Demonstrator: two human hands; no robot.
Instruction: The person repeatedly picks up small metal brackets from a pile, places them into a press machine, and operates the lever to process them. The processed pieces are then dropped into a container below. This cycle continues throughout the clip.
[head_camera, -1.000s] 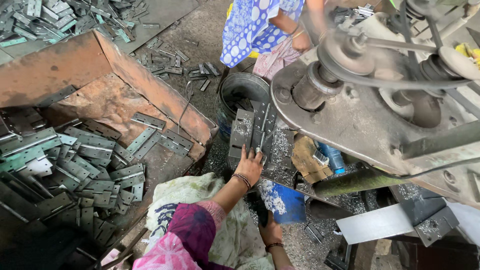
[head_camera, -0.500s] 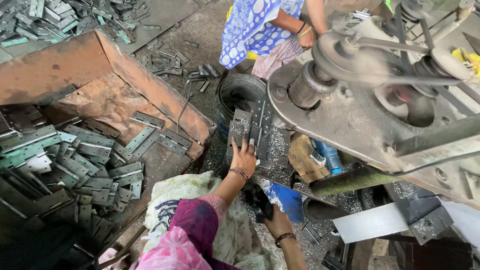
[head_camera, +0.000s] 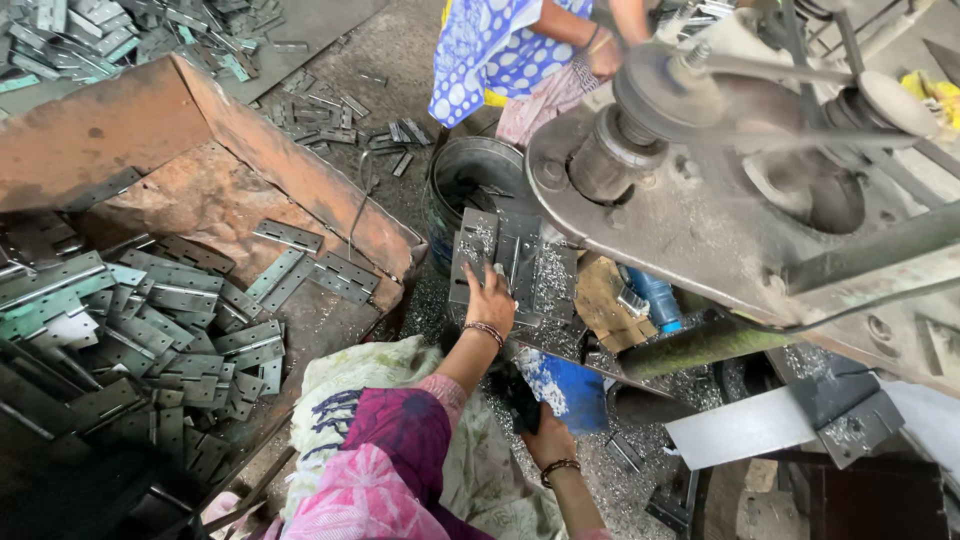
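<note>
I see my left hand (head_camera: 490, 298) lying flat, fingers spread apart, on the grey metal block (head_camera: 510, 262) that sits under the big machine (head_camera: 720, 200). It grips nothing; it only presses on the block's near edge. Shiny metal chips lie all over the block. My right hand (head_camera: 545, 435) is lower down, nearer to me than the block, and its fingers are curled around a small dark thing (head_camera: 520, 400). I cannot tell what that thing is. A blue container (head_camera: 565, 385) sits just beside that hand, below the block.

Behind the block stands a round dark bucket (head_camera: 470, 180). To the left of the block is a rusty metal tray (head_camera: 200, 170) with many flat grey hinges (head_camera: 170, 320) piled in it. More hinges lie on the floor (head_camera: 400, 60) past the bucket. Another person in a blue dotted cloth (head_camera: 490, 50) stands on the far side of the bucket. A piece of brown cardboard (head_camera: 605, 300) lies just right of the block, under the machine.
</note>
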